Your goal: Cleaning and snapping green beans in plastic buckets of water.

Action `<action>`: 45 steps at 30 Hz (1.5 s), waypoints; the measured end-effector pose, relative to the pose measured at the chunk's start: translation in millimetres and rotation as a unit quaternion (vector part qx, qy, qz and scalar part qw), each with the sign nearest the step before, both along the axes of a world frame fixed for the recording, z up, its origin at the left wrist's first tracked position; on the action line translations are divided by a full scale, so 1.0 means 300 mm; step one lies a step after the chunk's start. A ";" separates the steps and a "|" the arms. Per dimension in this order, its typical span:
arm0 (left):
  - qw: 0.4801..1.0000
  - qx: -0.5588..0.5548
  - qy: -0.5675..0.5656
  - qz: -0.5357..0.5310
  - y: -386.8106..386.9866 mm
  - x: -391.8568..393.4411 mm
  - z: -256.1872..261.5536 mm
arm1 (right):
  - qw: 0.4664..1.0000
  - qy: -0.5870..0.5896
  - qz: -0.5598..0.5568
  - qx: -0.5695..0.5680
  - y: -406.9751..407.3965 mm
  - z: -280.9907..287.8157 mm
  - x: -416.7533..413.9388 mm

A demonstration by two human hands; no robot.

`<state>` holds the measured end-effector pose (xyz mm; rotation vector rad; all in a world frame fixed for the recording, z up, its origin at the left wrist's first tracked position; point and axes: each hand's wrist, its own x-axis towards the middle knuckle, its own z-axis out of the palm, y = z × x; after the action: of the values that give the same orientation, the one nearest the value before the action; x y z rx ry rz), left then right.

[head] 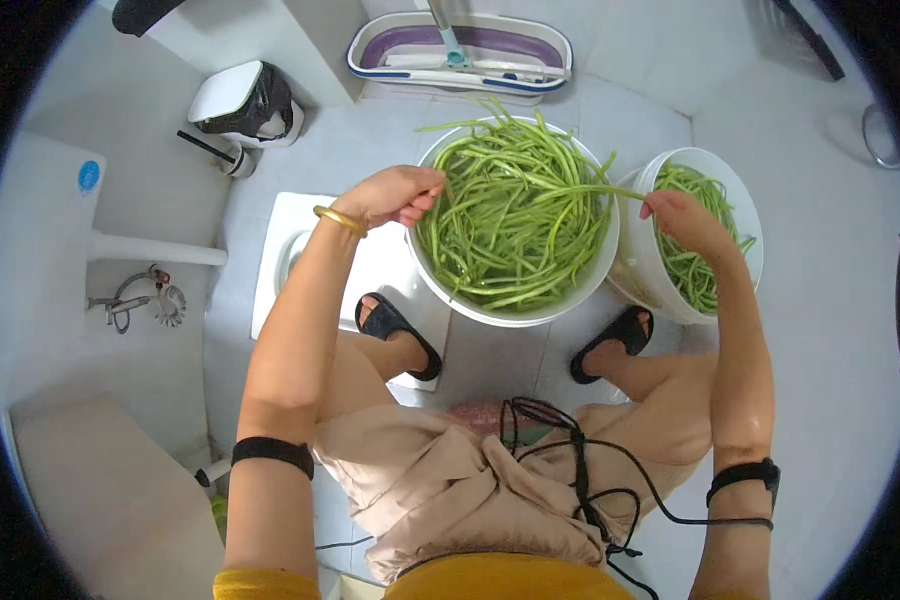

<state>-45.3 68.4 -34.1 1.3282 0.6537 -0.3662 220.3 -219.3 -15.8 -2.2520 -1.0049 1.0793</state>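
A round white tub (521,318) stands between my feet, heaped with long green beans (517,217) that appear to lie in water. My right hand (681,217) pinches the ends of a few beans, which stretch from the heap over the tub's right rim. At the left rim is my left hand (394,196), its fingers curled against the edge of the heap; whether a bean is between them is hidden. Beneath my right wrist, a white bucket (750,225) leans to the right, with more green beans (694,195) inside.
A squat toilet pan (270,262) lies left of the tub. Behind stand a mop bucket (360,56) with a mop, a lidded bin (229,90) and a toilet brush (238,161). A black cord (645,480) runs across my lap to my right arm's band.
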 end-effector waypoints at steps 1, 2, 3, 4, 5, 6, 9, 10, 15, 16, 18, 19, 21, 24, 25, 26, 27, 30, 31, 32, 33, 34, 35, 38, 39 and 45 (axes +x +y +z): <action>1.000 0.001 -0.006 0.000 -0.012 0.017 -0.011 | 0.999 0.004 -0.017 0.037 0.000 -0.008 -0.012; 0.992 0.107 -0.063 0.003 -0.042 0.041 -0.032 | 0.997 0.008 -0.033 0.073 0.005 -0.021 -0.027; 0.971 0.211 -0.115 0.007 -0.072 0.057 -0.062 | 0.990 -0.099 0.000 0.102 0.029 -0.052 -0.070; 0.929 0.292 -0.220 -0.051 -0.081 0.046 -0.136 | 0.970 -0.198 0.036 0.134 0.081 -0.094 -0.139; 0.870 0.422 -0.204 -0.155 -0.120 0.062 -0.144 | 0.944 -0.269 0.105 0.157 0.108 -0.126 -0.185; 0.826 0.493 -0.095 -0.255 -0.165 0.055 -0.124 | 0.909 -0.330 0.176 0.185 0.147 -0.166 -0.237; 0.722 0.557 0.059 -0.405 -0.258 0.060 -0.124 | 0.879 -0.380 0.281 0.066 0.178 -0.258 -0.340; 0.679 0.562 0.104 -0.460 -0.275 0.062 -0.140 | 0.855 -0.408 0.320 0.021 0.178 -0.299 -0.355; 0.591 0.570 0.098 -0.563 -0.331 0.052 -0.207 | 0.844 -0.388 0.339 -0.152 0.240 -0.310 -0.409; 0.608 0.580 0.074 -0.537 -0.340 0.060 -0.196 | 0.850 -0.368 0.339 -0.165 0.239 -0.294 -0.415; 0.635 0.609 0.109 -0.463 -0.362 0.080 -0.205 | 0.856 -0.350 0.336 -0.178 0.250 -0.232 -0.422; 0.635 0.608 0.110 -0.463 -0.346 0.086 -0.200 | 0.872 -0.351 0.304 -0.155 0.260 -0.176 -0.434; 0.709 0.505 0.123 -0.476 -0.297 0.115 -0.172 | 0.896 -0.359 0.239 -0.108 0.248 -0.113 -0.408; 0.744 0.575 0.052 -0.337 -0.249 0.102 -0.069 | 0.924 -0.353 0.147 0.013 0.182 -0.014 -0.268; 0.753 0.609 -0.006 -0.248 -0.238 0.100 -0.079 | 0.952 -0.283 0.082 0.079 0.142 0.021 -0.220; 0.753 0.609 -0.009 -0.248 -0.246 0.102 -0.092 | 0.967 -0.208 0.016 0.145 0.094 0.037 -0.164; 0.627 0.753 -0.113 -0.162 -0.255 0.107 -0.102 | 0.974 -0.133 -0.013 0.183 0.041 0.029 -0.079; 0.587 0.767 -0.224 -0.128 -0.336 0.131 -0.122 | 0.972 -0.040 -0.140 0.186 -0.143 0.024 0.102; 0.689 0.661 -0.233 -0.185 -0.375 0.139 -0.123 | 0.963 -0.004 -0.202 0.177 -0.213 0.016 0.136; 0.768 0.559 -0.198 -0.242 -0.402 0.137 -0.114 | 0.949 0.033 -0.263 0.169 -0.278 0.002 0.175; 0.830 0.443 -0.164 -0.295 -0.434 0.137 -0.108 | 0.949 0.030 -0.267 0.167 -0.363 -0.034 0.244; 0.831 0.428 -0.165 -0.316 -0.459 0.132 -0.132 | 0.955 0.020 -0.275 0.109 -0.452 -0.097 0.314; 0.830 0.427 -0.166 -0.319 -0.473 0.123 -0.156 | 0.959 0.014 -0.280 0.050 -0.495 -0.161 0.346; 0.728 0.551 -0.147 -0.380 -0.481 0.096 -0.233 | 0.973 -0.139 -0.129 -0.130 -0.495 -0.269 0.333; 0.726 0.551 -0.150 -0.383 -0.482 0.111 -0.238 | 0.973 -0.139 -0.133 -0.130 -0.493 -0.295 0.346; 0.756 0.542 -0.050 -0.363 -0.390 0.141 -0.065 | 0.892 -0.332 -0.027 -0.306 -0.265 -0.102 0.197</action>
<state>-3.0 -48.7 -53.5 2.7268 0.1676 -0.5584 279.3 -298.8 -46.3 -3.2820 -0.9021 0.6440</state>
